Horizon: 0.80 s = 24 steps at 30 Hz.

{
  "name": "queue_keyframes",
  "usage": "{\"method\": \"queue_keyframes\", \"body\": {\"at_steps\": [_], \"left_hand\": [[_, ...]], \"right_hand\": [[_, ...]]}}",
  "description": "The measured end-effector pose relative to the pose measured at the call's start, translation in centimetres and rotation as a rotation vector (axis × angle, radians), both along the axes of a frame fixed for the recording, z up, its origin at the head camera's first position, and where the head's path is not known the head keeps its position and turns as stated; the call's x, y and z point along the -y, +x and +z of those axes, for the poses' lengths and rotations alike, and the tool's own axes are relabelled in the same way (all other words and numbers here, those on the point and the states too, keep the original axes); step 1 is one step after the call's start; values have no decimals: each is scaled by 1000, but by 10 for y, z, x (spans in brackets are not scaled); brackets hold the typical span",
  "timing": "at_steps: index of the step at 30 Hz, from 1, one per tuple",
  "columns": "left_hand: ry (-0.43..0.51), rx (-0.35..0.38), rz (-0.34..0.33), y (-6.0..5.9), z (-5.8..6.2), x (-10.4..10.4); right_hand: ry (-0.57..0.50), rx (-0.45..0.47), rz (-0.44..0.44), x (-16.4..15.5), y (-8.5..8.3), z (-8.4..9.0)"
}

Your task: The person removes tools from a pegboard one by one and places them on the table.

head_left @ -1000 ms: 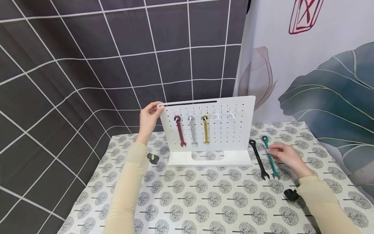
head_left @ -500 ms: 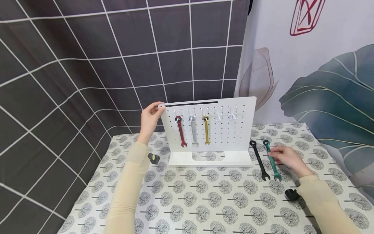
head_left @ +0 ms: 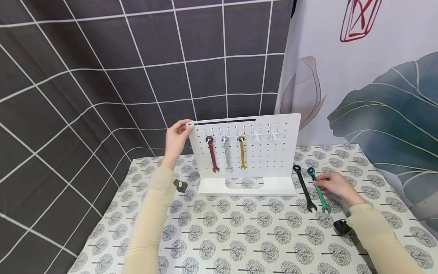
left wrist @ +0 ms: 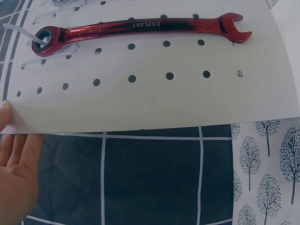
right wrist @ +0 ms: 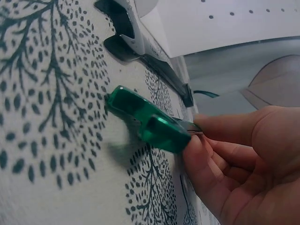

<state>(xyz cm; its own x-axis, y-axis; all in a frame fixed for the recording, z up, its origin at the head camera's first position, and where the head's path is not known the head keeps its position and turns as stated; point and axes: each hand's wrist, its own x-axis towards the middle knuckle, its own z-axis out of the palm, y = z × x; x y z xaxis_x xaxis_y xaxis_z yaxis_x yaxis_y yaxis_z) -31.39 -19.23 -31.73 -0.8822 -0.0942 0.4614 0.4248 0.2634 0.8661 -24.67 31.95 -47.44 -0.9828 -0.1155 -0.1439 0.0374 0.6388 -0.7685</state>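
Green wrench (head_left: 320,195) and the right hand (head_left: 337,186) pinching it sit right of the white pegboard (head_left: 208,187) — just beside the black wrench (head_left: 303,187) on the tree-print cloth (head_left: 239,228). The left hand (head_left: 175,140) clasps the pegboard's upper left corner, near the hanging red wrench (head_left: 212,155).

green wrench (head_left: 320,194) in right hand (head_left: 337,186)

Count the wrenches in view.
5: red wrench, silver wrench and gold wrench hang on the pegboard; the black wrench lies on the tablecloth; the right hand pinches the green wrench.
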Motion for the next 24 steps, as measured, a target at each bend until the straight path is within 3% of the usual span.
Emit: {"method": "queue_keyframes", "body": {"at_steps": [7,19,24], "left_hand": [[26,-11,2,-23,-20,10],[26,-48,9,-24,-24,11],[11,-9,3,-11,-10,5]], "right_hand": [[-4,27,-15,2,-5,-2],[-12,43,-35,5,-6,-4],[17,53,-33,5,-8,-1]]}}
